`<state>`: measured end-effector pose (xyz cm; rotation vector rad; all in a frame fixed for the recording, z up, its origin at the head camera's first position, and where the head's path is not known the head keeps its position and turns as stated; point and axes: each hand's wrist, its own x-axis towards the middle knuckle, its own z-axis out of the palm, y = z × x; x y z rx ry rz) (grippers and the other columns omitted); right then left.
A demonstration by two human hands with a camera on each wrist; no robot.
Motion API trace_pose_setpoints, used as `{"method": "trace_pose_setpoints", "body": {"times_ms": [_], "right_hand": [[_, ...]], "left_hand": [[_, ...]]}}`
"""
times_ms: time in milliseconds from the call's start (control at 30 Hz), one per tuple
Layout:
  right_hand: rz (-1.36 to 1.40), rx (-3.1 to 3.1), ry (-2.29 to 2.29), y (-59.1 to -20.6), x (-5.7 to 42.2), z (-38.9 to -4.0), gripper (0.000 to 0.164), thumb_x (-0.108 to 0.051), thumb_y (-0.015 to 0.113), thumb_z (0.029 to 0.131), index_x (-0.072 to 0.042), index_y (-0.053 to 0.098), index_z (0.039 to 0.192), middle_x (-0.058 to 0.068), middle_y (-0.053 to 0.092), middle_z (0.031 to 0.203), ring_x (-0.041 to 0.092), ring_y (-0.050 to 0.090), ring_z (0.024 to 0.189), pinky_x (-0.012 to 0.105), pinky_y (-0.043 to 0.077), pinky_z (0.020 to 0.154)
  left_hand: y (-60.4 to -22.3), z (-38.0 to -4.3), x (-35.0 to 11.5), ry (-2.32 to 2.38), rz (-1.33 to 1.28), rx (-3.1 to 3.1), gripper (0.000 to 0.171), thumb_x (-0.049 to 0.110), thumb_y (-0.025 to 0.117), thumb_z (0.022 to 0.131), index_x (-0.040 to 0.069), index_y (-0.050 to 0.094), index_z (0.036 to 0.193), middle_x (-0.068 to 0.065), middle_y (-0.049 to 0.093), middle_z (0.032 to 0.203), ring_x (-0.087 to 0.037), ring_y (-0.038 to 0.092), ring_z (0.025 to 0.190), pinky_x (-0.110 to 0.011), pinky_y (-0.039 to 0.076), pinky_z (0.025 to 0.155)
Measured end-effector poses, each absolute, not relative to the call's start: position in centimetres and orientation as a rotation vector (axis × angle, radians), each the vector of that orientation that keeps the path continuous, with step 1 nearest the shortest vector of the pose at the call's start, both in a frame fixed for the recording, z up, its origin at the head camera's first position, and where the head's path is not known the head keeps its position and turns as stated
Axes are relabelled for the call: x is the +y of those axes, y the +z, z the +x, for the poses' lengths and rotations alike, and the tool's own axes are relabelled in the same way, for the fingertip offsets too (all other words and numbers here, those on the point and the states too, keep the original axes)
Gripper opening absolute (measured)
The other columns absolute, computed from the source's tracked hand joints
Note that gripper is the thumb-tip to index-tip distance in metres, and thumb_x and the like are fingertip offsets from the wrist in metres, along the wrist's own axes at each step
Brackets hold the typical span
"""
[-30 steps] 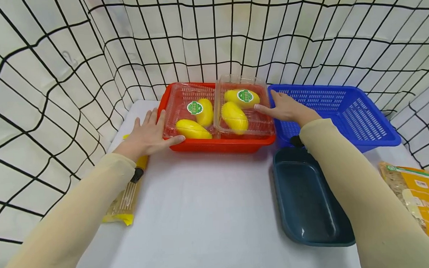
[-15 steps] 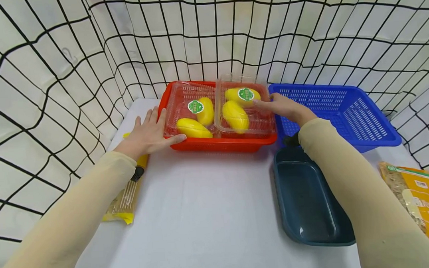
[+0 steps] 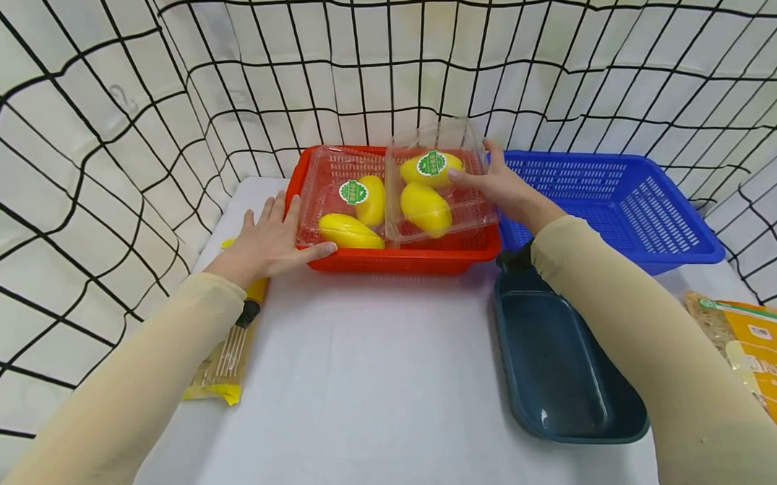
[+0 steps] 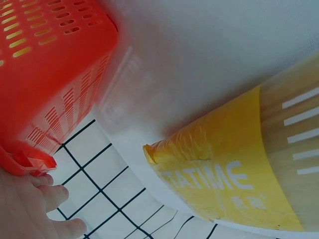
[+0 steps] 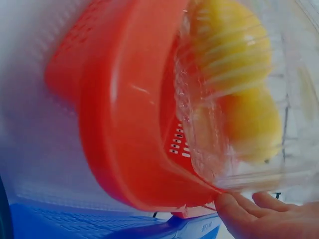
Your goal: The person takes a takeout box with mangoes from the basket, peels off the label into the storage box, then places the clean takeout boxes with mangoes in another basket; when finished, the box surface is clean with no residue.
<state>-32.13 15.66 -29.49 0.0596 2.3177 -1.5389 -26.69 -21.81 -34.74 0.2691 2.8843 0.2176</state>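
Observation:
In the head view a red basket [image 3: 402, 262] holds two clear plastic boxes, each with two yellow mangoes. My right hand [image 3: 513, 194] pinches the right-hand box [image 3: 467, 214] at its right side, thumb on top. This box tilts, its right side raised; in the right wrist view its ridged wall [image 5: 199, 144] stands above the basket rim [image 5: 99, 129]. The left-hand box [image 3: 317, 184] lies in the basket beside it. My left hand [image 3: 258, 248] rests on the basket's left rim with fingers extended; the left wrist view shows its fingertips [image 4: 55, 196] against the rim.
To the right stands a blue basket [image 3: 660, 209], with a dark teal tray [image 3: 556, 358] in front. A yellow pasta pack [image 3: 227, 362] lies under my left wrist, and an orange grain bag [image 3: 768, 370] sits far right. Black wire mesh [image 3: 354, 63] encloses the table.
My right hand has closed on the right-hand box and moved slightly left. That box's right side has risen into a tilt. The left hand has stayed on the basket rim.

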Motion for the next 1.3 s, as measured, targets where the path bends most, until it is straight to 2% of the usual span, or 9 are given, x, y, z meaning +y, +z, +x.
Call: {"method": "trace_pose_setpoints", "body": {"times_ms": [367,533,733,867,1000,1100,1200,1300], "right_hand": [[-0.016,2.225,-1.760,-29.0,14.2,-31.6,0.092,-0.030,0.064,0.101,-0.048,-0.003,0.162,-0.010,-0.008,0.174,0.026,0.019,0.160,0.048,0.032,0.125],[0.035,2.254,-1.781,-28.9,13.8,-31.5,0.091,-0.028,0.065,0.100,-0.049,0.002,0.162,-0.010,-0.005,0.174,0.026,0.020,0.159,0.046,0.037,0.122],[0.090,2.271,-1.791,-28.7,13.7,-31.1,0.087,-0.026,0.063,0.101,-0.051,0.005,0.161,-0.010,-0.001,0.174,0.026,0.031,0.155,0.042,0.043,0.118],[0.099,2.271,-1.802,-28.4,14.1,-30.5,0.086,-0.024,0.061,0.102,-0.053,0.004,0.160,-0.011,-0.003,0.174,0.027,0.028,0.157,0.047,0.040,0.120],[0.045,2.290,-1.827,-27.2,14.9,-29.5,0.084,-0.025,0.058,0.103,-0.055,0.003,0.159,-0.013,-0.003,0.174,0.029,0.014,0.161,0.058,0.033,0.122],[-0.020,2.292,-1.852,-26.2,15.6,-28.3,0.082,-0.026,0.056,0.104,-0.055,0.003,0.159,-0.015,-0.003,0.173,0.031,0.009,0.161,0.065,0.024,0.124],[-0.084,2.254,-1.902,-25.1,15.9,-26.5,0.081,-0.026,0.056,0.104,-0.056,0.004,0.159,-0.013,0.001,0.174,0.034,0.017,0.160,0.068,0.022,0.123],[-0.135,2.193,-1.939,-24.4,15.9,-23.9,0.080,-0.025,0.055,0.105,-0.058,0.006,0.158,-0.009,0.005,0.174,0.035,0.028,0.155,0.067,0.031,0.119]], "left_hand": [[-34.5,-26.7,-21.8,0.218,0.268,2.876,0.122,0.087,0.034,0.087,-0.001,-0.003,0.163,-0.032,-0.005,0.168,-0.054,0.000,0.155,-0.075,0.002,0.121],[-34.4,-26.7,-21.8,0.220,0.267,2.875,0.122,0.088,0.034,0.087,0.000,-0.004,0.163,-0.032,-0.006,0.168,-0.054,0.000,0.155,-0.075,0.002,0.122],[-34.6,-26.7,-21.9,0.236,0.247,2.862,0.125,0.091,0.034,0.084,0.001,-0.005,0.163,-0.031,-0.006,0.168,-0.054,-0.001,0.154,-0.075,0.001,0.121],[-34.7,-26.7,-21.9,0.242,0.242,2.859,0.126,0.091,0.034,0.084,0.002,-0.005,0.163,-0.031,-0.006,0.168,-0.054,-0.001,0.154,-0.075,0.002,0.121],[-34.7,-26.6,-21.9,0.240,0.246,2.867,0.125,0.090,0.035,0.084,0.002,-0.004,0.163,-0.031,-0.006,0.168,-0.054,0.000,0.154,-0.075,0.003,0.121],[-34.8,-26.6,-21.8,0.242,0.249,2.871,0.123,0.089,0.035,0.086,0.001,-0.003,0.163,-0.031,-0.005,0.168,-0.054,0.000,0.154,-0.075,0.003,0.121],[-34.7,-26.7,-21.7,0.243,0.247,2.872,0.122,0.088,0.036,0.086,0.001,-0.003,0.163,-0.031,-0.005,0.168,-0.054,0.000,0.154,-0.075,0.003,0.121],[-34.6,-26.7,-21.7,0.231,0.247,2.874,0.122,0.088,0.036,0.086,0.001,-0.003,0.163,-0.031,-0.004,0.168,-0.053,0.001,0.154,-0.075,0.004,0.121]]}}
